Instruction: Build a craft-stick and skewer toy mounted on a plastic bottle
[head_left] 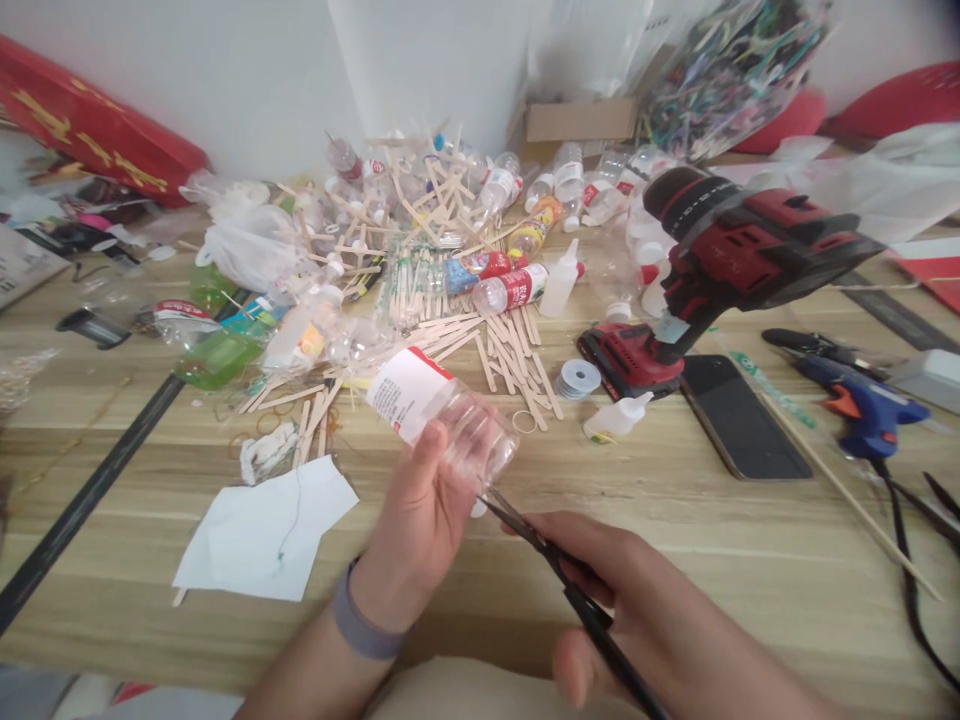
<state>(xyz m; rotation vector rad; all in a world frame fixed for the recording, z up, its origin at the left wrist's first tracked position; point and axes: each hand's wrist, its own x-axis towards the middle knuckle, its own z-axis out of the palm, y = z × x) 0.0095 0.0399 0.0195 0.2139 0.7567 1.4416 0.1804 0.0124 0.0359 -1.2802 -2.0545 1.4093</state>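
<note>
Left grip (427, 500) clasps a bottle (461, 412) whose label (405, 393) has blurred print; right grip (619, 580) holds scissors (556, 565).

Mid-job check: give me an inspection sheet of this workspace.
Surface: pale wood-grain tabletop.
Things in hand: clear plastic bottle with white-and-red label; black scissors, blades at its unlabelled end.
Clutter: pale flat wooden sticks, piled plastic bottles, red-and-black cordless drill.
Hands: left hand grips the bottle; right hand holds the scissors.
Cables: black cable from blue plastic glue gun.
Surroundings: white wall; red object with gold lettering, back left.
</note>
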